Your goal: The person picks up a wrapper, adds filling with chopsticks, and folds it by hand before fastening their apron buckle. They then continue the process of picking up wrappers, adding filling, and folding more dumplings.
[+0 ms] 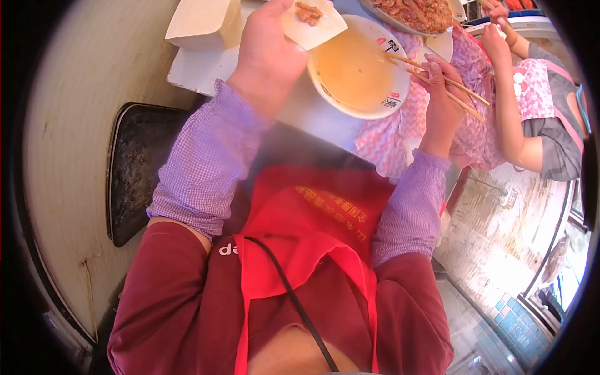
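My left hand, at the top left of centre, holds a pale square dough wrapper with a dab of reddish meat filling on it. Its fingertips are cut off by the upper edge. My right hand is closed around a pair of wooden chopsticks. Their tips point left, over the right rim of a white bowl of cloudy yellow liquid. Beyond that bowl stands a basin heaped with reddish meat filling. Left of my left hand rises a thick stack of square wrappers.
Close by on the right, a co-worker's arm and raised hand reach in. A pink patterned cloth lies beside the bowl. A black-rimmed tray leans near the left wall. My red apron hangs below the worktop.
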Motion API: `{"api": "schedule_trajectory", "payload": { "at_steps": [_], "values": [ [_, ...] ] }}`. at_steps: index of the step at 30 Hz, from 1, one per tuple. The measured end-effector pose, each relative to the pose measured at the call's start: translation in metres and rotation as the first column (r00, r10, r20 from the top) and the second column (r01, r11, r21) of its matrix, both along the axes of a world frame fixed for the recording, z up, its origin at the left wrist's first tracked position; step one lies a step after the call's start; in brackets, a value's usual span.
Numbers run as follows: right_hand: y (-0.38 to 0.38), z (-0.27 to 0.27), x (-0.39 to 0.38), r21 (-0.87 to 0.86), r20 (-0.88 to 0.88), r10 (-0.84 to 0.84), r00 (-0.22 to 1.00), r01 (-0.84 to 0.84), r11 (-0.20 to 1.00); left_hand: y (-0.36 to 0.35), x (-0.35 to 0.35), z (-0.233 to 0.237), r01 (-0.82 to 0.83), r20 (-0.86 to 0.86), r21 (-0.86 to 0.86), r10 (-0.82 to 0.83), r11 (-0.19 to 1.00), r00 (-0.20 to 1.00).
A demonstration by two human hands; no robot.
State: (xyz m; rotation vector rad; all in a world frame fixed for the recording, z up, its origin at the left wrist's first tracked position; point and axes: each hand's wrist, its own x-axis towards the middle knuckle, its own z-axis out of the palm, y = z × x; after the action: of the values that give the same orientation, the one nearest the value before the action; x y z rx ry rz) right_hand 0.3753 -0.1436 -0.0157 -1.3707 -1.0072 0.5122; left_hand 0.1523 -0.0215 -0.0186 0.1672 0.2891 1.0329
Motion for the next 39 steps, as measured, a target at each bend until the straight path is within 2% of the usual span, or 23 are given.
{"api": "schedule_trajectory", "payload": {
  "at_steps": [6, 8, 9, 11, 12, 13, 14, 15, 16, 18, 19, 21, 23, 25, 27, 28, 29, 30, 31, 34, 39],
  "values": [
    [-0.005, -0.002, 0.005, 0.028, -0.074, -0.028, 0.997, 0.03, 0.999, 0.001, 0.003, -0.004, 0.016, -0.008, 0.004, -0.016, 1.0, 1.0],
    [-0.006, -0.004, 0.007, 0.05, -0.077, -0.047, 0.996, 0.051, 0.997, 0.004, 0.003, -0.005, 0.049, -0.125, 0.039, -0.044, 0.998, 0.991],
    [-0.006, -0.003, 0.008, 0.051, -0.076, -0.047, 0.996, 0.051, 0.997, 0.002, 0.004, -0.004, 0.049, -0.124, 0.04, -0.044, 0.998, 0.991],
    [-0.005, 0.003, 0.009, 0.123, -0.098, -0.18, 0.979, 0.191, 0.974, -0.006, 0.011, -0.002, 0.078, -0.158, -0.036, -0.083, 0.996, 0.984],
    [-0.004, 0.007, 0.007, 0.209, -0.138, -0.181, 0.974, 0.207, 0.956, -0.009, 0.014, -0.001, 0.075, -0.157, -0.035, -0.08, 0.997, 0.984],
    [-0.003, 0.012, 0.004, 0.21, -0.137, -0.178, 0.974, 0.204, 0.956, -0.013, 0.017, -0.002, 0.115, -0.112, -0.054, -0.12, 0.992, 0.986],
    [-0.004, 0.016, 0.002, 0.275, -0.209, -0.112, 0.971, 0.168, 0.947, -0.017, 0.02, 0.0, 0.155, -0.066, -0.071, -0.16, 0.985, 0.985],
    [-0.004, 0.019, -0.001, 0.341, -0.276, -0.04, 0.96, 0.137, 0.93, -0.023, 0.024, 0.007, 0.142, -0.098, -0.102, -0.152, 0.985, 0.983],
    [-0.004, 0.02, -0.007, 0.342, -0.276, -0.035, 0.961, 0.132, 0.93, -0.025, 0.026, 0.007, 0.137, -0.098, -0.101, -0.147, 0.985, 0.984],
    [-0.002, 0.021, -0.022, 0.424, -0.41, 0.21, 0.888, -0.018, 0.906, -0.028, 0.028, 0.006, 0.218, -0.04, -0.082, -0.222, 0.973, 0.974],
    [0.0, 0.015, -0.027, 0.42, -0.371, 0.27, 0.888, -0.099, 0.902, -0.029, 0.028, 0.007, 0.21, -0.042, -0.08, -0.214, 0.974, 0.976],
    [0.006, 0.001, -0.038, 0.319, -0.367, 0.275, 0.889, -0.157, 0.935, -0.03, 0.026, 0.014, 0.201, 0.01, -0.093, -0.2, 0.975, 0.98],
    [0.008, 0.0, -0.036, 0.327, -0.403, 0.279, 0.872, -0.147, 0.933, -0.025, 0.025, 0.007, 0.148, 0.006, -0.093, -0.148, 0.985, 0.989],
    [0.002, 0.007, -0.025, 0.298, -0.336, 0.168, 0.927, -0.065, 0.952, -0.017, 0.022, 0.001, 0.095, 0.005, -0.092, -0.095, 0.991, 0.995],
    [-0.001, 0.008, -0.013, 0.309, -0.337, 0.161, 0.928, -0.052, 0.95, -0.012, 0.016, 0.002, 0.035, -0.055, -0.049, -0.037, 0.998, 0.998],
    [-0.003, 0.008, -0.006, 0.249, -0.286, 0.111, 0.952, -0.037, 0.968, -0.009, 0.01, 0.002, 0.047, -0.052, -0.047, -0.049, 0.998, 0.997],
    [-0.006, 0.009, 0.0, 0.185, -0.229, 0.057, 0.972, -0.014, 0.983, -0.008, 0.004, 0.006, 0.114, 0.023, 0.015, -0.114, 0.993, 0.993],
    [-0.007, 0.009, 0.005, 0.194, -0.235, 0.025, 0.972, 0.022, 0.981, -0.008, 0.004, 0.011, 0.175, 0.096, 0.082, -0.183, 0.981, 0.978],
    [-0.009, 0.01, 0.01, 0.191, -0.228, 0.009, 0.974, 0.036, 0.981, -0.012, 0.009, 0.017, 0.11, -0.048, 0.056, -0.107, 0.992, 0.993],
    [-0.011, 0.009, 0.014, 0.25, -0.296, -0.046, 0.954, 0.124, 0.96, -0.012, 0.011, 0.013, 0.127, -0.092, 0.055, -0.122, 0.99, 0.988],
    [-0.008, -0.009, 0.013, 0.169, -0.354, -0.074, 0.933, 0.141, 0.976, -0.007, 0.01, 0.006, 0.156, -0.044, 0.07, -0.153, 0.985, 0.987]
  ]
}}
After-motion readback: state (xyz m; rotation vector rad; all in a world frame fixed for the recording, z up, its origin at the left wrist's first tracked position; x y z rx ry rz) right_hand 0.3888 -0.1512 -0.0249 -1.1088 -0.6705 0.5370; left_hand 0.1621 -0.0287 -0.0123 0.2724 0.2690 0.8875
